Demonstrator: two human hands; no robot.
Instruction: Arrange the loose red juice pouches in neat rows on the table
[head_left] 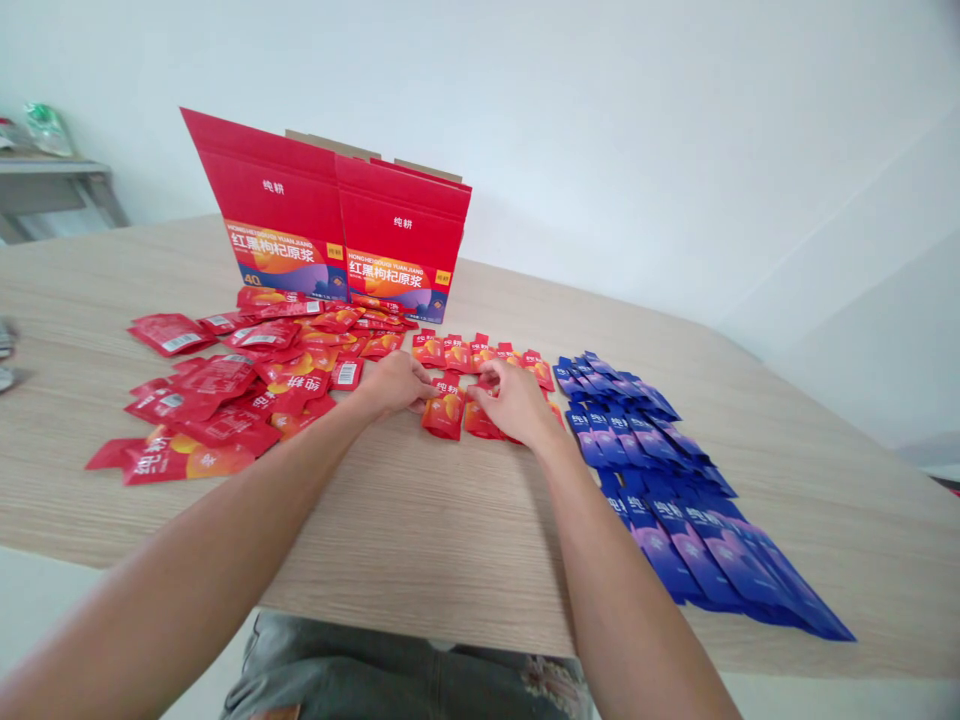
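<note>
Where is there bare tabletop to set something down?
Bare tabletop lies between the forearms, nearer the person than the left hand and right hand, and beyond the blue pouches, right of the red cardboard. Crowded: the left, under heaped red pouches, and around both hands.

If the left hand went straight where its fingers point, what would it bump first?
Probably the leftmost red pouch in the neat nearer row: the left hand is right at its edge, perhaps touching.

The right hand [519,404] partly hides the nearer red pouches [480,422], while the left edge crops a blurred grey object [4,342].
</note>
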